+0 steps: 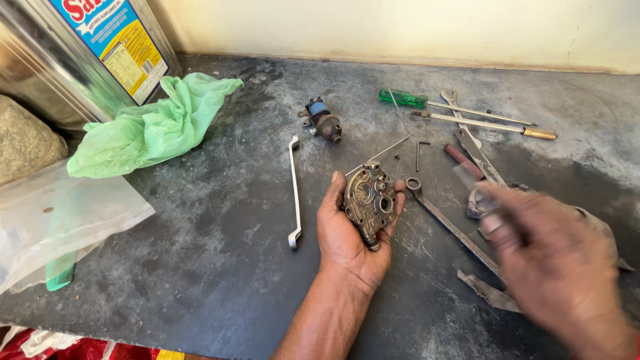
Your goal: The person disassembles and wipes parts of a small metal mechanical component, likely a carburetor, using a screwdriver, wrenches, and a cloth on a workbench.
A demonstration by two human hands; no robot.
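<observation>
My left hand (343, 240) lies palm up on the dark worktop (220, 267) and holds a brownish cast-metal part (369, 200) with round openings, its face turned up. My right hand (560, 267) is blurred with motion at the right, above the worktop. Its fingers are curled around a pale-handled tool (470, 179), which sticks out toward the metal part. The two hands are a short way apart.
A bent ring spanner (294, 193) lies left of my left hand, a long flat spanner (453, 230) to its right. Behind lie a small blue-topped part (323, 121), a green-handled screwdriver (403, 99) and other tools. A green bag (153, 127), a tin (87, 47) and clear plastic (53, 220) fill the left.
</observation>
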